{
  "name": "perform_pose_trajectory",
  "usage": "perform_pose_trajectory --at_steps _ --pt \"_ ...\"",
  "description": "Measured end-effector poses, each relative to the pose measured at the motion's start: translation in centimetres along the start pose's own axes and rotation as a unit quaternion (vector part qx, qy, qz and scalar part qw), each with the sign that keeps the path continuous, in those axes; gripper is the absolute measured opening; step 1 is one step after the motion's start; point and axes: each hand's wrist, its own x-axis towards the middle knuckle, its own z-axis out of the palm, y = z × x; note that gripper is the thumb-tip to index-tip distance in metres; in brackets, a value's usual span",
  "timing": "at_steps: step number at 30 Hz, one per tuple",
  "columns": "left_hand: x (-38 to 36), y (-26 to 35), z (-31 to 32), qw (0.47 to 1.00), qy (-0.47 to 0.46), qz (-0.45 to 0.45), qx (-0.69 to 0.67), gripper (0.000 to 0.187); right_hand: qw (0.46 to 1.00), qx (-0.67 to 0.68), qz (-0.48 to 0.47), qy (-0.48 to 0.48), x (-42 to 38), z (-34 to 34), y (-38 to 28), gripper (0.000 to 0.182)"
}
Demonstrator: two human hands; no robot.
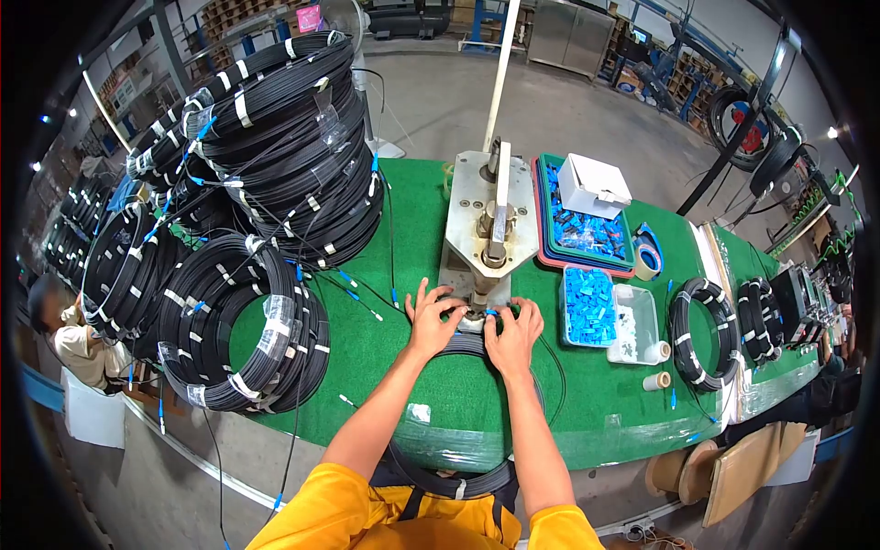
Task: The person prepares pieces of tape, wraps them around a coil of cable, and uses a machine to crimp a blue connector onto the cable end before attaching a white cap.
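My left hand (431, 321) and my right hand (513, 335) meet at the base of the metal press fixture (489, 229), directly ahead of me on the green mat (385, 339). Both hands pinch at a small blue connector (491, 313), which sits between my fingertips, slightly nearer the right hand. Whether the fingers clamp it fully or only steady it, I cannot tell; the digits are curled and closed around that point.

The black cable coil (467, 346) lies flat just below my palms, touching both wrists. Its loop extends toward me, over the mat edge and down to my lap. The cable is thin, smooth and jacketed, bound by white tape bands.

The fixture's long axis runs away from my grip, straight ahead. It is bare machined plate with a vertical lever.

To the right of my right hand, near but not touching, stands a clear tray of blue parts (588, 307), with a larger tray (587, 234) behind it carrying a white box (594, 183). To the left of my left hand, well apart, stacked cable coils (247, 321) rest on the mat, loose blue-tipped leads trailing toward my grip.
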Motion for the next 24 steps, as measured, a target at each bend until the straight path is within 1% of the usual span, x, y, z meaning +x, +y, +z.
perform_pose_trajectory --at_steps 4,9,18,24 --pt "-0.26 0.31 -0.38 0.999 0.001 0.034 0.008 0.016 1.000 -0.006 0.018 0.004 0.01 0.48 -0.07 0.020" --pt "-0.10 0.56 -0.28 1.000 -0.001 0.001 0.008 0.015 1.000 0.005 0.004 0.006 -0.10 0.06 -0.06 0.020" --pt "-0.14 0.37 -0.08 1.000 0.007 0.009 0.011 0.014 1.000 0.012 -0.003 0.015 -0.13 -0.07 -0.18 0.020" --pt "-0.17 0.57 -0.12 1.000 0.015 0.014 0.011 0.014 1.000 0.006 0.004 0.005 -0.09 0.34 0.20 0.020"
